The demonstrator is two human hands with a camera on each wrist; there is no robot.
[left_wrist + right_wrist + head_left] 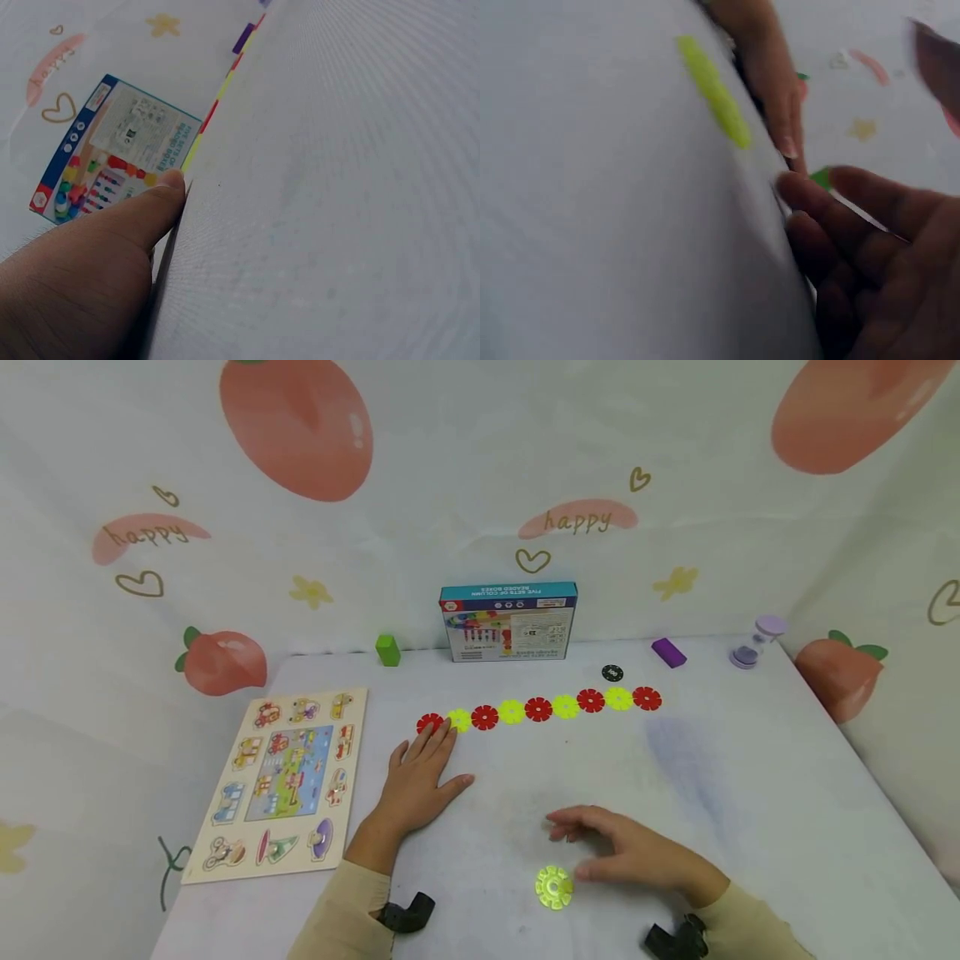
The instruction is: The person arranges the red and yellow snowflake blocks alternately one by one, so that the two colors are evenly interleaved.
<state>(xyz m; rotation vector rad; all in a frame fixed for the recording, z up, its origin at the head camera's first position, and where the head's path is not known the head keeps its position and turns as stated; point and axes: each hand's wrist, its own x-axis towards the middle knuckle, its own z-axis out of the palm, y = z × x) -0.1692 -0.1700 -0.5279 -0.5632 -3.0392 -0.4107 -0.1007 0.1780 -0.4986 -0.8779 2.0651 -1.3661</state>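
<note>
Flat notched plastic discs, red and yellow by turns, lie edge to edge in a row (538, 709) across the table. My left hand (420, 781) lies palm down with its fingers fairly straight. Its fingertips rest on or against the red disc (427, 722) and the yellow disc (460, 719) at the row's left end. Hovering at the front, my right hand (637, 853) has loosely bent fingers and nothing between them. Close to its thumb lies a yellow notched disc piece (554, 887); it looks thick, perhaps a stack, and shows edge-on as a yellow strip (715, 92) in the right wrist view.
A wooden picture puzzle board (351, 814) lies at the left. Along the back stand a green block (387, 650), a toy box (510, 627), a purple block (669, 652) and an hourglass (756, 642). A black round piece (612, 672) lies behind the row.
</note>
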